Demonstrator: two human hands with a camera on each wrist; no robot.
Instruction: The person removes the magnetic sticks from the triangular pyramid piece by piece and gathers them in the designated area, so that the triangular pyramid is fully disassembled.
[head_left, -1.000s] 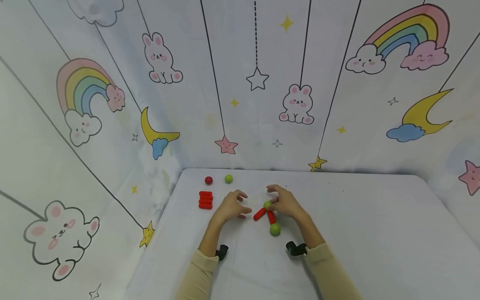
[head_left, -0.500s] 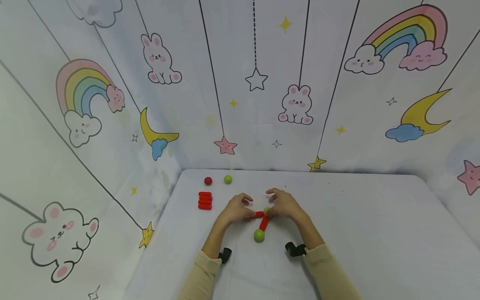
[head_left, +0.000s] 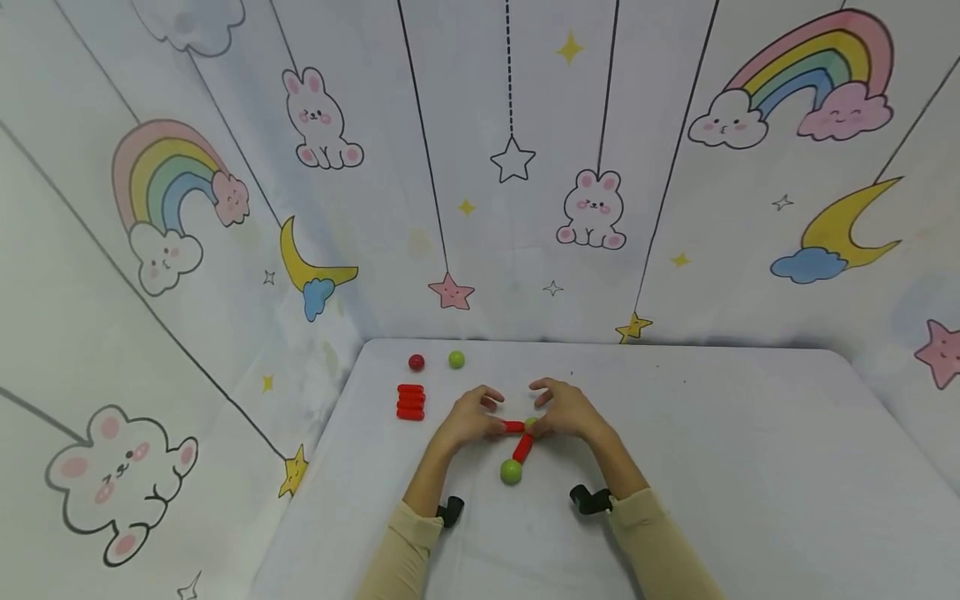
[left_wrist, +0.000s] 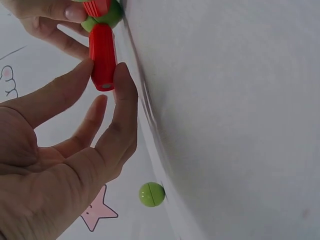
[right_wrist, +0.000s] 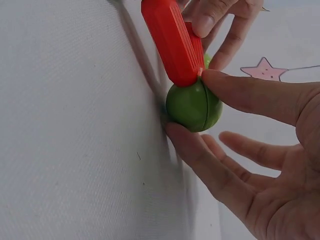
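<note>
Two red rods with ridged sides meet at a green ball (right_wrist: 186, 107), forming a bent piece. My right hand (head_left: 572, 410) pinches that ball between thumb and index finger. Thumb and index finger of my left hand (head_left: 472, 418) grip the free end of one red rod (left_wrist: 102, 56), which points left from the ball. The other red rod (head_left: 522, 450) slants toward the near side and ends in a second green ball (head_left: 511, 472). Neither hand touches this second ball. In the head view, fingers partly cover the held ball and rod.
On the white table (head_left: 712, 450), several red rods (head_left: 410, 402) lie stacked in a row at the left. Behind them sit a dark red ball (head_left: 416, 362) and a loose green ball (head_left: 457, 359). A patterned cloth wall (head_left: 510, 250) rises behind the table.
My left hand has moved right and taken hold of the left rod's end. The joined piece has turned, its near green ball swinging left. My right hand stays almost in place.
</note>
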